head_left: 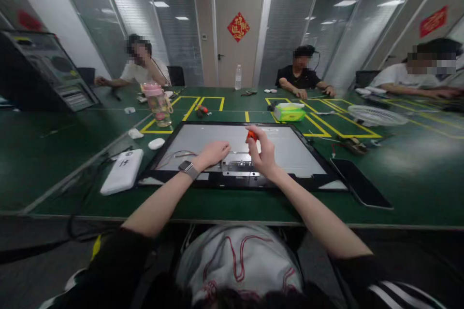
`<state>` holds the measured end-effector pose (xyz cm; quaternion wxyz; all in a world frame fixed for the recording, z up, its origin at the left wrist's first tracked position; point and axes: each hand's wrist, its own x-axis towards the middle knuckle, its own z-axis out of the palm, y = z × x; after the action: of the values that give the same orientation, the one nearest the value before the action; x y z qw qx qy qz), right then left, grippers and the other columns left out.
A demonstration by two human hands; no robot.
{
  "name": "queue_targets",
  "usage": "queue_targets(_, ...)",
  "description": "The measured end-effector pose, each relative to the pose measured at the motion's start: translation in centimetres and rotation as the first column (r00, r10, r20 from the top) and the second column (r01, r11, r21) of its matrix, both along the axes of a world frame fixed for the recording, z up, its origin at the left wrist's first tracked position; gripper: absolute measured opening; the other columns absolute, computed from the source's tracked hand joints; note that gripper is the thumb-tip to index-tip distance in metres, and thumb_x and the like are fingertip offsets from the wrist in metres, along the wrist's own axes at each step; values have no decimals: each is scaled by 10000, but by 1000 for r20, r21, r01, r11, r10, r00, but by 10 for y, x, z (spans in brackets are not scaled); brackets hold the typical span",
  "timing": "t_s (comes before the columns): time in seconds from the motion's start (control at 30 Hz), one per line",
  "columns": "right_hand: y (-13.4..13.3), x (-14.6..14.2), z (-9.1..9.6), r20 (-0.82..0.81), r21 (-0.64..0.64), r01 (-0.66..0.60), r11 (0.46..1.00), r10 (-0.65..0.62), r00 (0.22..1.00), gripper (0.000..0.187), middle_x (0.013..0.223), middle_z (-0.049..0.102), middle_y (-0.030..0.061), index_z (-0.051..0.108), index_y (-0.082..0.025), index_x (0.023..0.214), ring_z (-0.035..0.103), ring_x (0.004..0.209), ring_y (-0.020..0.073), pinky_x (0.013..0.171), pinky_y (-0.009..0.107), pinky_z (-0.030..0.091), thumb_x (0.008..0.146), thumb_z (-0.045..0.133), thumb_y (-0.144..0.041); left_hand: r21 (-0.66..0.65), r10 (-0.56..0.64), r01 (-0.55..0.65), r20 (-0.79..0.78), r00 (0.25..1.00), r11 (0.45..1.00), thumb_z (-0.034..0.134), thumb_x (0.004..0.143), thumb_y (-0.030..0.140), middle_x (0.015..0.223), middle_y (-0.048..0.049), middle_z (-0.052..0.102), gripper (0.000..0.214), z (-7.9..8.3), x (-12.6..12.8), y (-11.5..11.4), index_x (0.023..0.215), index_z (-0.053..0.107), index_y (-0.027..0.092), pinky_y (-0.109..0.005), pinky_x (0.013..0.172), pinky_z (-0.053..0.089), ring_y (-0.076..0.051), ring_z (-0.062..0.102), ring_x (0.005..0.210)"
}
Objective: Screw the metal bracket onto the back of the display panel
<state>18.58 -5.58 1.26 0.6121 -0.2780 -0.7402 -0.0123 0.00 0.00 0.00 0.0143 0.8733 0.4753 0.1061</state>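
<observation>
Panel (237, 141) flat on surface (232, 205), likely for support.
Right grip (264, 153) pinches orange tool (251, 135); left grip (213, 153) by bracket (239, 166), can't tell its hold.

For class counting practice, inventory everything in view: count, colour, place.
Panel: one, grey, on tabletop
Tabletop: one, green, under panel
Gripped object: one, orange, right hand
Metal part: one, silver, on panel
Slab: one, white, panel's left
Phone: one, black, panel's right
Tumbler: one, pink, rear left
Bottle: one, clear, far edge
Packet: one, green, behind panel
Small items: several, mixed, scattered
Computer case: one, black, far left
People: three, white or black tops, opposite
Door: one, beige, background
Signs: three, red, background
Watch: one, dark, left wrist
Left hand: one, over panel
Right hand: one, above panel
</observation>
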Motion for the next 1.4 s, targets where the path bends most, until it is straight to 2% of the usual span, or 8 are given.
queue_targets(0.63, -4, 0, 2, 26, 6, 13, 1000, -13, 1000, 317, 976, 667, 76, 501, -191, 1246, 645, 762, 163, 749, 335, 532, 939, 423, -181, -19, 2, -2, 35, 999, 1000, 319, 976, 373, 873, -90, 678, 378, 0, -1, 0, 887, 622, 167, -290, 656, 388, -210, 591, 754)
queue_targets(1.1, -5, -2, 1, 79, 52, 11, 999, -15, 997, 334, 1054, 670, 91, 497, -194, 1256, 671, 845, 174, 778, 325, 544, 928, 438, -165, -26, 4, -4, 20, 1000, 1000, 323, 976, 367, 862, -88, 671, 370, 2, 0, -2, 877, 617, 166, -288, 656, 393, -207, 587, 736)
queue_targets(1.4, -5, -2, 1, 76, 39, 22, 999, -25, 997, 344, 1054, 674, 92, 503, -188, 1261, 674, 844, 175, 779, 323, 544, 924, 435, -169, -24, 2, -1, 22, 1000, 1000, 317, 971, 366, 844, -86, 668, 375, 4, 1, -3, 851, 610, 166, -290, 639, 385, -206, 577, 725)
